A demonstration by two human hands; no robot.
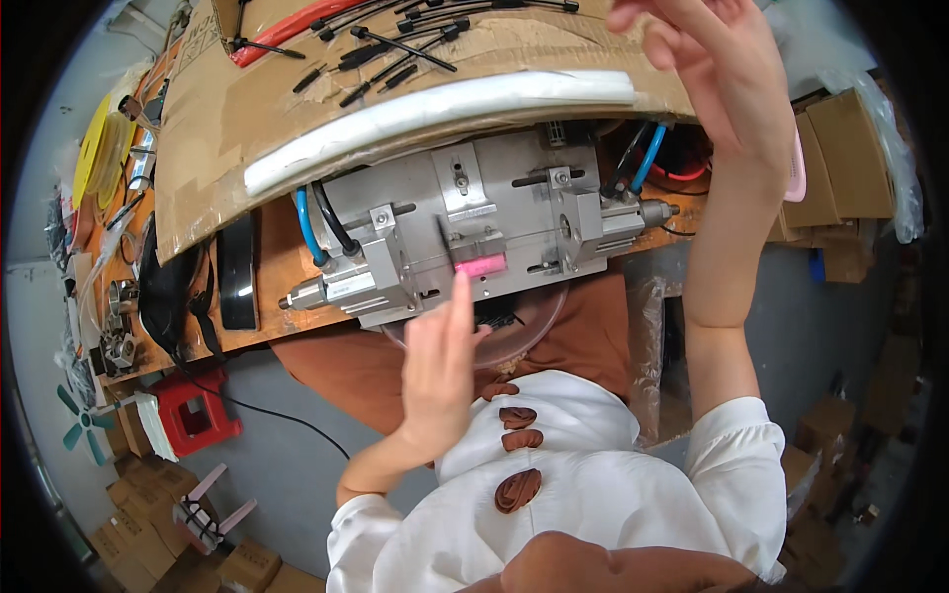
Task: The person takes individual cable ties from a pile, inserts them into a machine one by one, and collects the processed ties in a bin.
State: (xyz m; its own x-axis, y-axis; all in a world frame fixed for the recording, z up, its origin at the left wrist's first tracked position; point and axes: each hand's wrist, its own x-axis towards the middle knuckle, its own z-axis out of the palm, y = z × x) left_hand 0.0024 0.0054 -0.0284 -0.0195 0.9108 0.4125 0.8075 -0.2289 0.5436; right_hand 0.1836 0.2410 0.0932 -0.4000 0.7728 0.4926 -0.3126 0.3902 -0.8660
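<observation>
My left hand (pixel 440 371) is in front of a metal fixture (pixel 351 193), its index finger stretched out. The fingertip reaches a small pink cylinder (pixel 481 266) at the fixture's front middle; whether it touches cannot be made out. No object shows in that hand. My right hand (pixel 707 59) is raised at the upper right, above the cardboard's edge. Its fingers are apart and loosely bent, partly cut off by the picture's top, with nothing visible in them. On the cardboard (pixel 222 133) lie several thin black rods (pixel 405 49) with thicker ends.
A white padded strip (pixel 445 114) lines the cardboard's near edge. Cylinders with blue hoses (pixel 308 227) flank the fixture. Below its front edge, a clear bowl (pixel 539 336) holds black pieces. A red stool (pixel 198 410) stands at lower left; cardboard boxes (pixel 840 158) are at right.
</observation>
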